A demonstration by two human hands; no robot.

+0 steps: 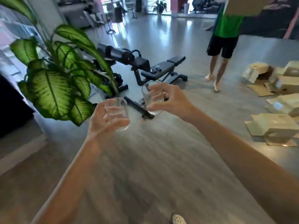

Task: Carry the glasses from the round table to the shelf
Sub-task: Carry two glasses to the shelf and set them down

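I hold two clear, empty drinking glasses out in front of me above the floor. My left hand (106,122) wraps around one glass (117,113) from the left and below. My right hand (168,101) grips the other glass (152,96) from the right side, slightly higher and further ahead. Both glasses stay roughly upright, a short gap apart. Neither the round table nor the shelf is in view. The picture is blurred by motion.
A big leafy plant (53,81) stands close on my left. A black workout bench (155,70) sits on the floor straight ahead. Flattened cardboard boxes (275,101) lie at the right. A person in a green shirt (224,44) walks ahead at the right.
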